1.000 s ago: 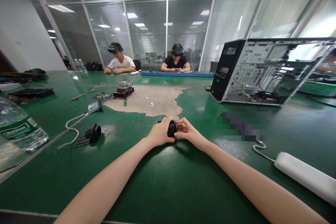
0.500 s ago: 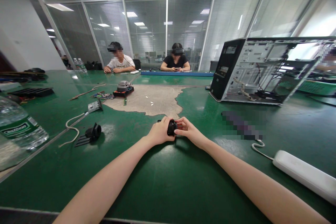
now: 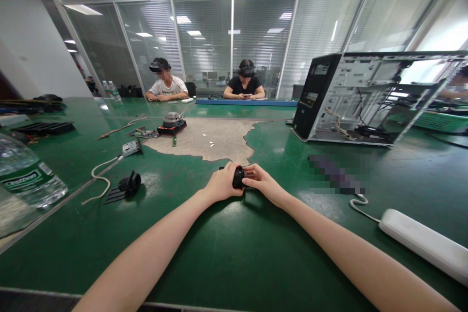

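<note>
A small black plastic part [image 3: 239, 177] with a rounded front is held just above the green table, in the middle of the view. My left hand [image 3: 224, 183] wraps round it from the left, covering most of it. From the right, the thumb and fingertips of my right hand [image 3: 262, 181] pinch the part's right side. What exactly it is cannot be made out. To the left, another black plastic piece [image 3: 127, 184] with a round body and long prongs lies on the table.
At the left stand a water bottle [image 3: 27, 173] and a metal bracket [image 3: 131, 147] with a cable. A cooler [image 3: 173, 122] sits farther back. An opened computer case [image 3: 321, 102], a phone-like blurred object [image 3: 334, 173] and a white power strip [image 3: 420, 239] are on the right. Two people sit opposite.
Almost nothing differs. Both hands stay on the black plastic part, with only a very slight shift of the fingers.
</note>
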A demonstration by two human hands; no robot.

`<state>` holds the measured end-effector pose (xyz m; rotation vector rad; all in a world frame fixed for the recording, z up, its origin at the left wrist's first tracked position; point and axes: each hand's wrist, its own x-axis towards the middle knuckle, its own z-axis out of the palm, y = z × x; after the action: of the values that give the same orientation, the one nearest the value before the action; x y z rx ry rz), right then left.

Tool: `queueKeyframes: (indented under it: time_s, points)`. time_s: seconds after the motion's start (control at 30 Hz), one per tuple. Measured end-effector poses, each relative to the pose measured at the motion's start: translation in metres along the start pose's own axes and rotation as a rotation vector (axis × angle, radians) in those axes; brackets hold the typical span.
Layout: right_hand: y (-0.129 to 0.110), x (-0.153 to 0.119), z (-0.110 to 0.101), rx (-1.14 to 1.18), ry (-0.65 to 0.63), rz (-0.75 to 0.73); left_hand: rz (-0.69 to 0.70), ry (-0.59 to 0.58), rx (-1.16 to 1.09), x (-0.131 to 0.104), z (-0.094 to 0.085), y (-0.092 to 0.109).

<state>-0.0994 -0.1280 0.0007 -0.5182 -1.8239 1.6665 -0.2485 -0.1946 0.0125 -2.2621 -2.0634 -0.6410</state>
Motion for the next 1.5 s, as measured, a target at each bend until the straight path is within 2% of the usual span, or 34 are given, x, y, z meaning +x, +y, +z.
queueKeyframes:
  time_s: [0.13,0.47,0.67,1.03,1.27,1.5]
  points:
    - [-0.0038,-0.0019,-0.0006,0.018,-0.043,-0.040,-0.027,-0.028,0.018,-0.0002,-0.0015,0.0018]
    - [-0.0022,-0.0002,0.0027,-0.032,0.053,0.017,-0.015,-0.015,0.009,-0.0001,-0.0014,0.0024]
    - [-0.0062,-0.0022,0.0011,0.001,-0.038,-0.031,-0.050,-0.046,0.015,-0.0005,-0.0029,0.0037]
    - [0.0008,0.0008,0.0012,-0.028,0.060,0.008,0.002,0.005,0.003,-0.0001,0.0008,0.0001]
    - [-0.0069,-0.0026,0.0012,0.019,-0.031,-0.021,0.013,0.006,0.010,0.0002,0.0022,-0.0022]
    - [-0.0007,-0.0003,0.0019,0.018,0.017,-0.022,0.021,0.018,0.017,0.0007,0.0034,-0.0024]
